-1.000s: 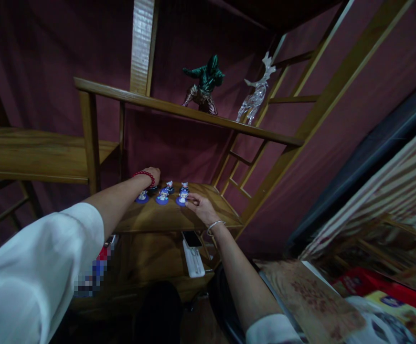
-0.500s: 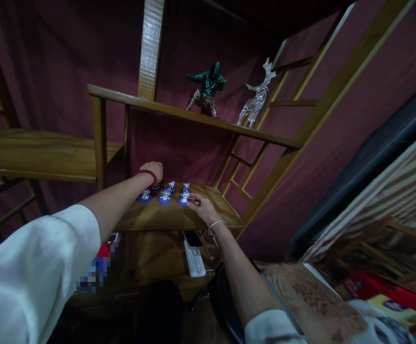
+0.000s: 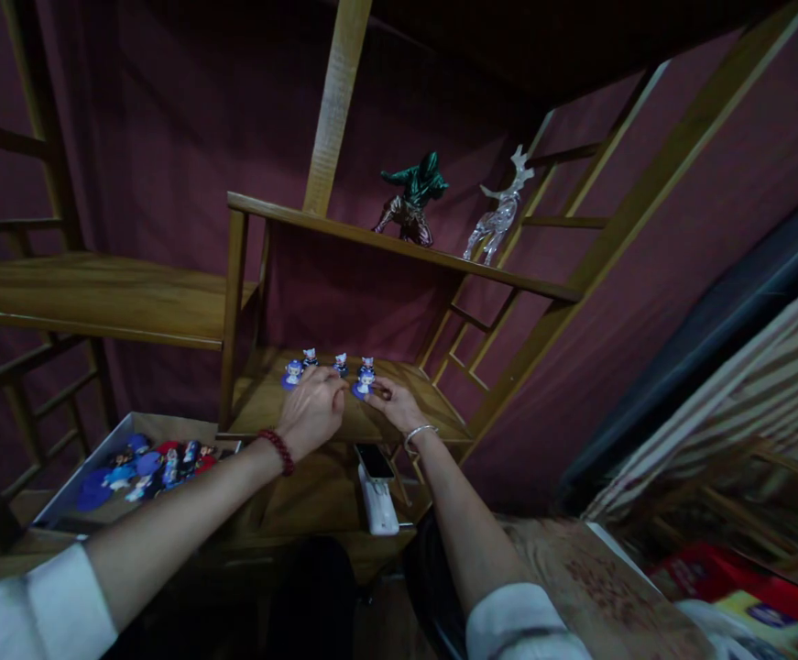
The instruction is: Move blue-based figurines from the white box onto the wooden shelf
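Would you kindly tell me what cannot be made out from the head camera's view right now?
- Head view: whatever lies behind the left hand, which covers it.
- Head view: part of the box, behind the left forearm.
- Head view: the red packet, blurred, cut by the right edge.
- Head view: fine details of the small figurines, too small.

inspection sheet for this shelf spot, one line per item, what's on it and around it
surface: wooden shelf, bare wood showing in front
things: three small figurines in the back row; purple-based figurine front left; another figurine front right
clutter: open box of mixed figurines at left; phone and white object on the level below
hands: left hand over the front middle, grip unclear; right hand at the front-right figurine, contact likely
cables: nothing seen
surroundings: green-topped statue and clear deer on the shelf above
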Motion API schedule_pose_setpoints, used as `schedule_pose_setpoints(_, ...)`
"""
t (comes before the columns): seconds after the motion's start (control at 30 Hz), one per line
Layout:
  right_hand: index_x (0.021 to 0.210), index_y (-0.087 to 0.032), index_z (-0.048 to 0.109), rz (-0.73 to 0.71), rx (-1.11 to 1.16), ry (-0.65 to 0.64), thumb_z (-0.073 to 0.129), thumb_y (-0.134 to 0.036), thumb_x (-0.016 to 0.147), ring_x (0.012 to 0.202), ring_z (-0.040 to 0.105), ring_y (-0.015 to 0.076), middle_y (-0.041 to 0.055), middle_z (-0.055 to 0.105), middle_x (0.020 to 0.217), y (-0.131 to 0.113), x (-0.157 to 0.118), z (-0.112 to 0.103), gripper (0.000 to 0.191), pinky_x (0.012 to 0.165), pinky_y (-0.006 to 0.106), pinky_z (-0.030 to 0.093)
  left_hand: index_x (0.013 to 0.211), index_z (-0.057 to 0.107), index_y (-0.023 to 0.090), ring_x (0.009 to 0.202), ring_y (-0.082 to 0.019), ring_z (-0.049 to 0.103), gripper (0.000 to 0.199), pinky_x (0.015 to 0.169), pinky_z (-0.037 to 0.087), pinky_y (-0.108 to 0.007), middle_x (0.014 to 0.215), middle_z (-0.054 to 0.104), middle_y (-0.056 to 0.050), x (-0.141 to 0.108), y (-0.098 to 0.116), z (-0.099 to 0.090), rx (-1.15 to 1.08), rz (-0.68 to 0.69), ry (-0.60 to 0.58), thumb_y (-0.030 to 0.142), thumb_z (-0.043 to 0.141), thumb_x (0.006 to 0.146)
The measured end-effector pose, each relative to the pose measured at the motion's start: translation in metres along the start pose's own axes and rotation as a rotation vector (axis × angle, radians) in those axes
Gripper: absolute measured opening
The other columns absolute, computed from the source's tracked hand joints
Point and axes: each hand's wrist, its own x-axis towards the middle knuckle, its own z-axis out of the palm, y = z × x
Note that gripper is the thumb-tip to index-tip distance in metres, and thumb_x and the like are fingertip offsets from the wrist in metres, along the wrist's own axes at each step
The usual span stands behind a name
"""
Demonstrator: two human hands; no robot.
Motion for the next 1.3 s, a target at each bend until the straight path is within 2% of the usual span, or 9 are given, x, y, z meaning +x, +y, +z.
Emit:
schedule_pose_setpoints(0.13, 0.1, -0.024, 0.059, -0.02, -0.097, -0.01, 0.063, -0.038, 0.065, 0.091, 0.055, 0.0166, 0.0012, 0.062, 0.1, -0.006, -0.002, -0.002, 0.038, 0.081, 0.031, 0.042, 0.091, 0.063, 0.017, 0.097, -0.018, 0.049, 0.025, 0.088, 0.041, -0.031, 0.101, 0.056, -0.007, -0.037, -0.022, -0.006, -0.011, -0.128, -0.015, 0.016, 0.043, 0.075)
schedule_pose_setpoints(0.27, 0.099, -0.024, 0.059, -0.031, -0.152, -0.001, 0.063, -0.039, 0.064, 0.089, 0.055, 0.0169, 0.0012, 0.061, 0.1, -0.006, -0.002, -0.002, 0.038, 0.08, 0.032, 0.042, 0.104, 0.057, 0.017, 0.108, -0.02, 0.045, 0.032, 0.095, 0.036, -0.031, 0.116, 0.049, -0.01, -0.048, -0.034, -0.017, 0.067, -0.232, -0.055, 0.017, 0.044, 0.074)
schedule_pose_setpoints(0.47, 0.099, -0.023, 0.059, -0.027, -0.175, 0.003, 0.06, -0.043, 0.066, 0.089, 0.054, 0.0175, 0.0024, 0.061, 0.098, -0.007, -0.002, -0.002, 0.039, 0.079, 0.032, 0.043, 0.111, 0.053, 0.016, 0.118, -0.026, 0.037, 0.038, 0.098, 0.031, -0.036, 0.126, 0.043, -0.011, -0.037, -0.038, -0.025, 0.161, -0.274, -0.19, 0.021, 0.046, 0.074)
schedule_pose_setpoints(0.63, 0.1, -0.023, 0.059, -0.03, -0.167, 0.004, 0.061, -0.044, 0.066, 0.088, 0.055, 0.0169, 0.002, 0.061, 0.098, -0.007, -0.002, -0.001, 0.04, 0.08, 0.031, 0.042, 0.107, 0.058, 0.017, 0.114, -0.024, 0.041, 0.035, 0.096, 0.032, -0.033, 0.123, 0.046, -0.011, -0.029, -0.046, -0.02, 0.145, -0.261, -0.277, 0.025, 0.045, 0.075)
schedule_pose_setpoints(0.9, 0.101, -0.024, 0.059, -0.024, -0.195, 0.003, 0.06, -0.043, 0.066, 0.088, 0.054, 0.0173, 0.0019, 0.062, 0.098, -0.007, -0.002, -0.002, 0.039, 0.079, 0.032, 0.042, 0.101, 0.062, 0.019, 0.111, -0.023, 0.043, 0.034, 0.096, 0.032, -0.03, 0.115, 0.051, -0.01, -0.02, -0.061, -0.009, 0.166, -0.236, -0.265, 0.028, 0.043, 0.075)
schedule_pose_setpoints(1.1, 0.101, -0.024, 0.059, -0.012, -0.187, 0.003, 0.06, -0.044, 0.066, 0.087, 0.054, 0.0174, 0.0017, 0.062, 0.098, -0.006, -0.002, -0.001, 0.041, 0.08, 0.033, 0.042, 0.1, 0.063, 0.018, 0.109, -0.021, 0.045, 0.033, 0.096, 0.031, -0.028, 0.111, 0.054, -0.01, -0.018, -0.062, -0.008, 0.172, -0.201, -0.267, 0.027, 0.042, 0.075)
schedule_pose_setpoints(1.3, 0.1, -0.024, 0.059, -0.039, -0.169, 0.009, 0.061, -0.044, 0.066, 0.089, 0.055, 0.0172, 0.0016, 0.062, 0.098, -0.007, -0.002, -0.001, 0.039, 0.08, 0.032, 0.042, 0.1, 0.063, 0.021, 0.108, -0.02, 0.046, 0.033, 0.097, 0.03, -0.028, 0.109, 0.057, -0.007, -0.014, -0.062, -0.007, 0.155, -0.233, -0.285, 0.028, 0.044, 0.074)
